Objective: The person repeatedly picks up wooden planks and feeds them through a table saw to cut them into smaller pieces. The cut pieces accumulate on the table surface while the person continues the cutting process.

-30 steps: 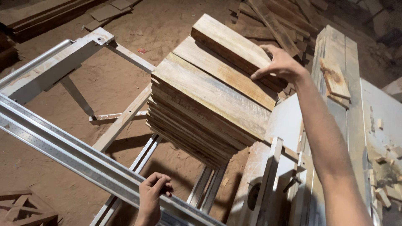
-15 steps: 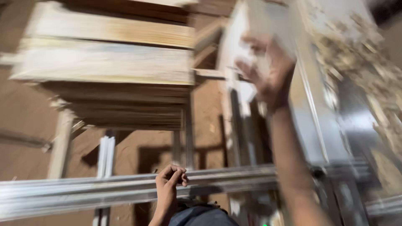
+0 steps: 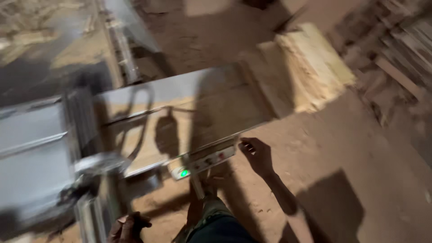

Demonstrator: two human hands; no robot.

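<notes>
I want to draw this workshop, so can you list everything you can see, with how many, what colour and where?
Saw table: one, grey metal dusted with tan sawdust, left and middle.
Control panel: one, pale, with a green light, on the table's front edge.
Stack of wooden boards: one, pale yellow, upper right of the table.
Loose timber: several blurred brown pieces, far right.
Dirt floor: reddish brown, lower right.
Leg: one, in dark trousers, bottom centre.
Left hand: near a metal rail at the bottom edge; grip is blurred.
Right hand: empty, fingers spread, beside the control panel.
</notes>
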